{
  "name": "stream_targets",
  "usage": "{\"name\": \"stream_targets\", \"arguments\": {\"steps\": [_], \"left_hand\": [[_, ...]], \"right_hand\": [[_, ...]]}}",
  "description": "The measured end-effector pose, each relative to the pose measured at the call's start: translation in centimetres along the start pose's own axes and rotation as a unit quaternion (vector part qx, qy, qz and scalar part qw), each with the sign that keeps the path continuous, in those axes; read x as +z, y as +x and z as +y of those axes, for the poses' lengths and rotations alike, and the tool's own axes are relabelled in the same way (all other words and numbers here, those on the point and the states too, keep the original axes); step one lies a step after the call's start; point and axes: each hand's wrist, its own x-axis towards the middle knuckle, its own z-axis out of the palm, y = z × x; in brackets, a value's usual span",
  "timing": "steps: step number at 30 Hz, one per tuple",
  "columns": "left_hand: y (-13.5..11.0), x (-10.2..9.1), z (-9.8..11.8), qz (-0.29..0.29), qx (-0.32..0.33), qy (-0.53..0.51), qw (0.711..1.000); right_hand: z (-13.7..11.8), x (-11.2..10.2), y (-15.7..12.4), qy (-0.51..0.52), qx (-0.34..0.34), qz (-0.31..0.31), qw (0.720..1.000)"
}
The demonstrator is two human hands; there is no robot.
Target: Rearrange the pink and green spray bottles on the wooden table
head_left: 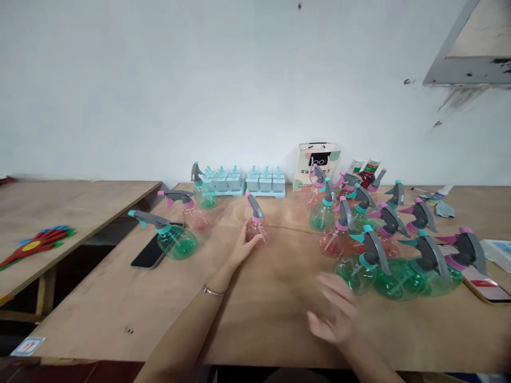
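My left hand [242,249] is wrapped round the clear pink body of a spray bottle [261,230] that stands upright mid-table, its grey head and pink nozzle showing above my fingers. My right hand [334,309], blurred by motion, is over the table near the front of the right-hand group. Its thumb is apart from its loosely curled fingers, and nothing shows in it. The nearest bottle to it is a green spray bottle [353,274]. Several more pink and green spray bottles crowd together on the right, among them a pink spray bottle [334,242].
On the left stand a green spray bottle [178,243], a pink spray bottle [196,217] and another green one behind. A black phone [147,256] lies there. Light-blue ice-pop moulds [265,185] and a printed box [315,159] stand by the wall. Another phone [485,284] lies right.
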Motion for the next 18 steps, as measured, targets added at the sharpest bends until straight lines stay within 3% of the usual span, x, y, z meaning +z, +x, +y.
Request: {"name": "stream_targets", "arguments": {"steps": [2,5,8,11,13,16,18], "left_hand": [[-0.1,0.1,0.0,-0.026,0.019,0.008,0.999],[-0.4,-0.2,0.3,-0.030,0.065,0.076,0.995],[-0.5,-2.3,1.2,0.059,0.175,0.217,0.958],[-0.5,-6.3,2.5,0.255,0.312,0.318,0.858],[-0.7,-9.5,3.7,0.387,0.353,0.341,0.780],[-1.4,-14.1,5.3,0.534,0.335,0.371,0.682],[-2.1,-16.5,6.0,0.575,0.290,0.392,0.657]], "right_hand": [[-0.5,4.1,2.3,0.055,0.001,-0.085,0.995],[0.8,10.3,7.0,0.063,0.113,-0.106,0.986],[2.7,14.5,10.7,0.083,0.174,-0.144,0.971],[3.7,16.6,12.5,0.125,0.195,-0.150,0.961],[3.9,17.3,13.2,0.163,0.198,-0.158,0.954],[4.2,17.7,14.0,0.230,0.186,-0.200,0.934],[4.5,17.9,14.6,0.271,0.173,-0.234,0.918]]}}
